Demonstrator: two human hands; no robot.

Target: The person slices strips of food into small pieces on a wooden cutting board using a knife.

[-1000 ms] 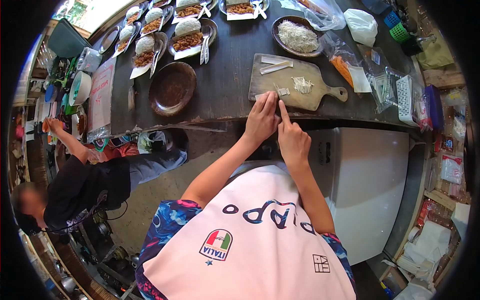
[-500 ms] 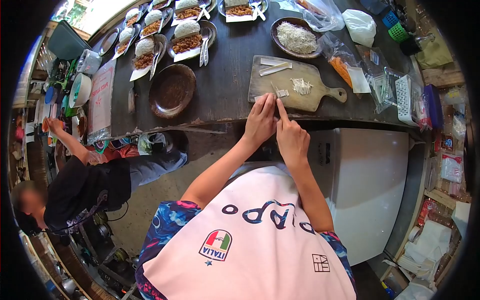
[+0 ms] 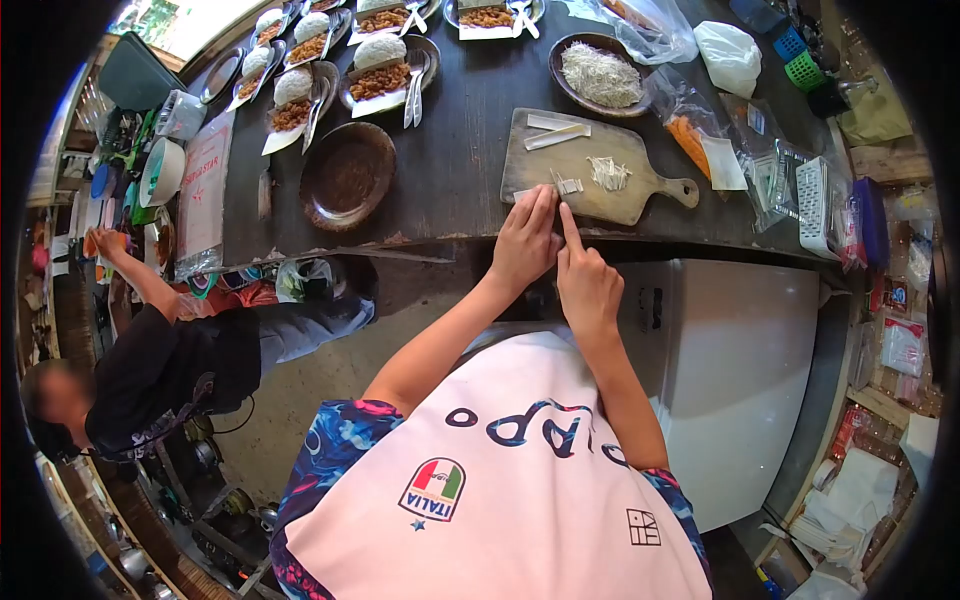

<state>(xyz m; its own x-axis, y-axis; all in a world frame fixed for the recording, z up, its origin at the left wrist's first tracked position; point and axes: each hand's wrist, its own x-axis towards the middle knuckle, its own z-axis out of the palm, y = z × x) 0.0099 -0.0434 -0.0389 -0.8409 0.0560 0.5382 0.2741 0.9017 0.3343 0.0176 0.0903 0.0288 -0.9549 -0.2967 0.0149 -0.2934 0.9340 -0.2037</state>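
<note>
Beside the cut strips (image 3: 608,173) on the board (image 3: 610,208), hands (image 3: 526,238) (image 3: 591,285) narrowly bunched, grip unclear.

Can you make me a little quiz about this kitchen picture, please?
1. True or false: the right hand is nearer the handle of the cutting board than the left hand.

2. Which lie on the cutting board? A) spoons B) white strips C) cups

3. Fill in: the food in the clear bag beside the cutting board is coloured ____.

Key: 1 true; 2 B; 3 orange.
</note>
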